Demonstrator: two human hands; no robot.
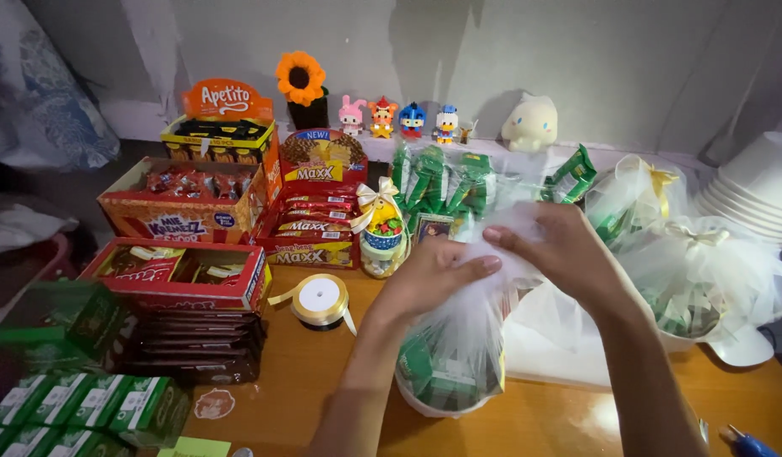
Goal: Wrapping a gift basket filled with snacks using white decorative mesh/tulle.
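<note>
A: In the head view, what have the hands got hold of?

B: Both are closed on the same white tulle wrap (471, 326). The left hand (433, 275) pinches the gathered netting from the near side, and the right hand (568, 250) bunches it from above, fingers curled tight. The netting is drawn up over a white cup (433, 404) packed with green packets, so I judge they grip it high to keep the gather from falling open.

A: Where does the cup stand?

B: Near the front edge of the desk (323, 381), about midway along it, directly under the hands.

A: And around it?

B: A roll of gold ribbon (321, 298) lies just left of the left forearm. Red snack boxes (183, 271) and stacked dark bars sit toward the left edge, green cartons (78, 406) at the front left corner. A finished small bundle with a cream bow (381, 228) stands behind the ribbon. More tulle-wrapped cups (704, 279) crowd the right side, with stacked white cups (759, 190) beyond them.

A: Anything in the way?

B: The wrapped cups on the right sit close to the right forearm; the ribbon lies unobstructed.
</note>
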